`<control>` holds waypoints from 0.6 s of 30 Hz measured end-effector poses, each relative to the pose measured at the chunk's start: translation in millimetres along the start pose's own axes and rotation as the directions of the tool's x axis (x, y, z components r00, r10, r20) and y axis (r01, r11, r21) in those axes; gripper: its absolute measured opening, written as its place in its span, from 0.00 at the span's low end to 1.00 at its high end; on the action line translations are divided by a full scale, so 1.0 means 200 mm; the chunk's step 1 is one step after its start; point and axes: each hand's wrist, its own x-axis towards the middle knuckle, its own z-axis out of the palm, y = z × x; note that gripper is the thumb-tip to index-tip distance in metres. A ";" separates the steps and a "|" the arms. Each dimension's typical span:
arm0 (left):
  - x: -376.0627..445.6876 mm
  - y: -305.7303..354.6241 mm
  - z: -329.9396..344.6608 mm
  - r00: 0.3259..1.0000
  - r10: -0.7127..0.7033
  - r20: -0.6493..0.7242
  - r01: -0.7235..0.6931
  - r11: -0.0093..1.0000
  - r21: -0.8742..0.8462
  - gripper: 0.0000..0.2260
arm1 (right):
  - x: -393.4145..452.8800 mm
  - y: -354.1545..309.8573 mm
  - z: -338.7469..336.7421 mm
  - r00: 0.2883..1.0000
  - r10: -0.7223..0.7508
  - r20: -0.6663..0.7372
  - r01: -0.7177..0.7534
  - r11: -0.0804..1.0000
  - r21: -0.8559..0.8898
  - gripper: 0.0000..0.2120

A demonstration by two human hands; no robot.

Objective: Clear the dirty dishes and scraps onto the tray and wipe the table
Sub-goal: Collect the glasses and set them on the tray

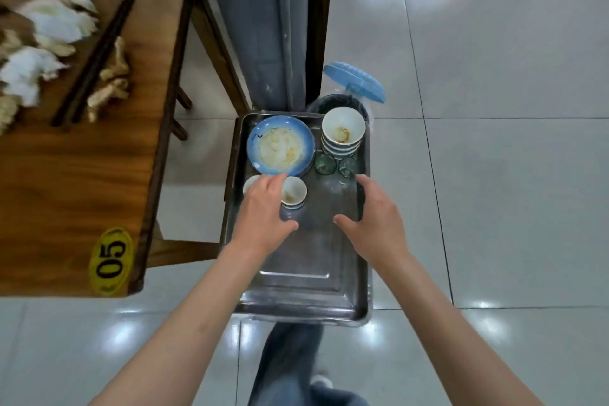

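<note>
A metal tray (306, 283) sits low beside the wooden table (79, 188). On it are a dirty blue plate (280, 146), a stack of white bowls (343, 134), two clear glasses (325, 164) and two small white cups (294, 192). My left hand (263, 211) hovers over the small cups with straight fingers, holding nothing. Over the tray's right side, my right hand (372, 211) is spread and empty. On the table lie dark chopsticks (99, 56), crumpled tissues (56, 23) and food scraps (112, 82).
A dark bin (339, 102) with a raised blue lid (356, 81) stands behind the tray. A grey curtain (260, 26) and a dark post (321, 10) rise behind it. A yellow 05 sticker (110, 262) marks the table corner. Glossy tiled floor lies to the right.
</note>
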 end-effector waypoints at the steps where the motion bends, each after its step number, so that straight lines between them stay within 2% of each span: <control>1: -0.07 0.00 -0.02 1.000 0.001 -0.009 -0.001 1.000 0.002 0.37 | -0.06 -0.01 -0.01 1.000 -0.005 0.006 0.005 1.000 0.002 0.36; 4: -0.29 0.00 -0.08 0.999 -0.003 -0.039 0.003 1.000 -0.004 0.35 | -0.26 -0.06 -0.05 0.999 -0.035 0.039 0.035 0.999 0.022 0.37; 10: -0.74 -0.01 -0.29 0.996 0.001 -0.091 0.001 1.000 0.021 0.39 | -0.63 -0.26 -0.15 0.990 -0.114 0.087 0.112 0.993 0.031 0.38; 14: -0.99 -0.03 -0.55 0.991 0.019 -0.130 -0.014 0.999 0.038 0.41 | -0.82 -0.49 -0.23 0.974 -0.197 0.108 0.195 0.980 0.026 0.40; 18: -1.20 -0.10 -0.88 0.987 0.016 -0.160 -0.024 0.999 -0.049 0.43 | -0.99 -0.75 -0.28 0.955 -0.281 0.100 0.279 0.960 0.032 0.43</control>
